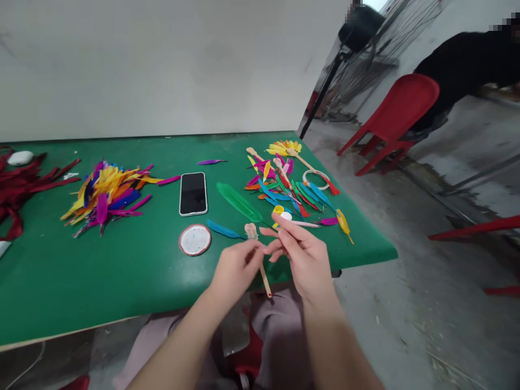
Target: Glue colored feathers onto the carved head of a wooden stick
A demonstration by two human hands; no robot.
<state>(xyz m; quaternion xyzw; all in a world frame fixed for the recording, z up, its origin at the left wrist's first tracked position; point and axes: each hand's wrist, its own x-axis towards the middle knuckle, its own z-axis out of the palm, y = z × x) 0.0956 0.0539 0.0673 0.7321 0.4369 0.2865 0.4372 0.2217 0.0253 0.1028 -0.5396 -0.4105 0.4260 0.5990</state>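
Observation:
My left hand (239, 266) is closed, thumb and fingertips pressed together over the handle of a flat wooden stick (265, 279). What lies in the pinch is hidden. The stick's rounded head (251, 231), with whitish stuff on it, shows just beyond the fingers. My right hand (307, 259) hovers close beside, fingers apart and partly bent, with nothing visible in them. A long green feather (239, 201) lies ahead, its quill pointing toward my right fingers. Left of the stick's head is a blue feather (225, 229). A small yellow pot (278, 209) and white cap (286, 215) sit behind the right fingertips.
On the green table (122, 276) are a round lid (195, 240), a phone (193, 193), a colourful feather pile (108, 192) and dark red ribbons (28, 184). Feathered sticks (284, 168) and a ring (316, 179) lie right. Beyond, a person (459, 70) sits on a red chair (410, 103).

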